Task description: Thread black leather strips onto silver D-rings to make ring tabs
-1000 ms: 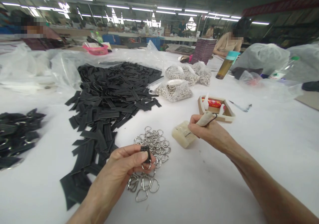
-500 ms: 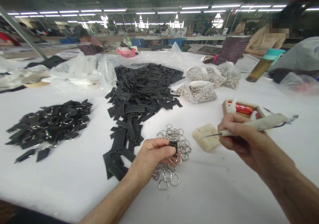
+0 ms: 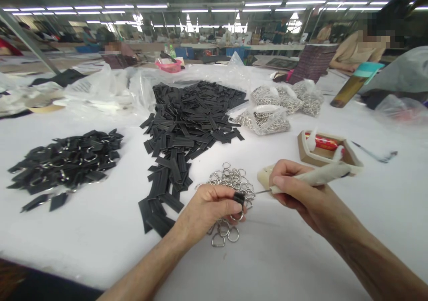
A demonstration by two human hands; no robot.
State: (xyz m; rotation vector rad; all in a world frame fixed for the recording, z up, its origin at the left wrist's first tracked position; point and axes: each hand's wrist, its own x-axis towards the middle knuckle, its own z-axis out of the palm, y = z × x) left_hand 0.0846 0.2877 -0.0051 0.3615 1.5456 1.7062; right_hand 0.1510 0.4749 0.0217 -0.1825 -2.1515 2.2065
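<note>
My left hand (image 3: 210,207) pinches a folded black strap piece (image 3: 238,197) between thumb and fingers, with a metal D-ring (image 3: 236,217) hanging at its lower end. My right hand (image 3: 297,187) grips an awl-like tool (image 3: 329,175) with a thick pale handle. Its thin metal tip points left, close to the strap; whether they touch I cannot tell. Loose D-rings (image 3: 230,176) lie behind and below my left hand. Partly hidden by my right hand is a yellowish block (image 3: 263,176). Black strips (image 3: 190,118) form a large heap beyond my left hand.
On the left lies a pile of black straps with rings (image 3: 76,158). Clear bags of rings (image 3: 264,120) sit at the back. To the right are a cardboard tray (image 3: 307,154) with a red tube (image 3: 323,141), a thin tool (image 3: 374,153) and a bottle (image 3: 354,87). Co-workers sit farther off.
My right hand has moved left with the tool, bringing its tip near the strap. My left hand has shifted slightly right, still holding the strap and ring.
</note>
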